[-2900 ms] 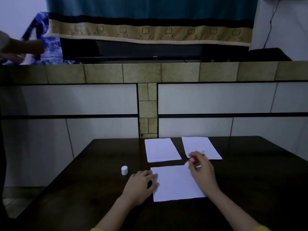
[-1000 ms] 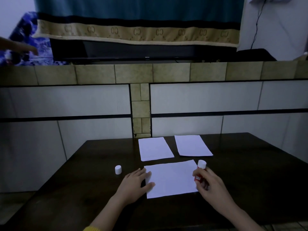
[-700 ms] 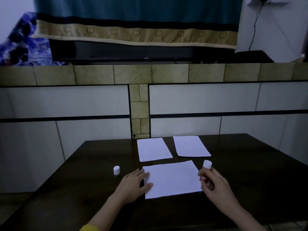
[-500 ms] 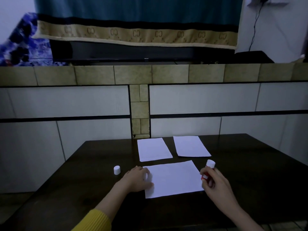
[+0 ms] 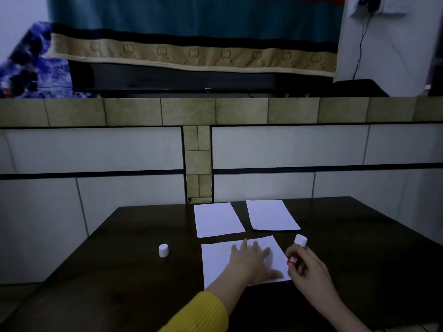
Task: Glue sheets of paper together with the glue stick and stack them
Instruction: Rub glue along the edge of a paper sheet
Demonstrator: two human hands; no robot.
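Note:
A white sheet of paper (image 5: pixel 215 264) lies near me on the dark table (image 5: pixel 119 271). My left hand (image 5: pixel 251 262) lies flat over its middle with the fingers spread, blurred. Just off the sheet's right edge my right hand (image 5: pixel 309 269) grips a red glue stick (image 5: pixel 296 254), its white end pointing up. Two more white sheets, one on the left (image 5: pixel 218 219) and one on the right (image 5: pixel 271 214), lie side by side farther back. The glue stick's white cap (image 5: pixel 163 250) stands on the table to the left.
A tiled wall (image 5: pixel 287 147) rises right behind the table's far edge. Above its ledge are a dark screen (image 5: pixel 191 80) and a hanging teal cloth with a beige band. The table's left edge runs diagonally toward me.
My left hand has slid from the sheet's left edge onto its middle, fingers spread. My right hand with the glue stick has drawn off the sheet to its right edge.

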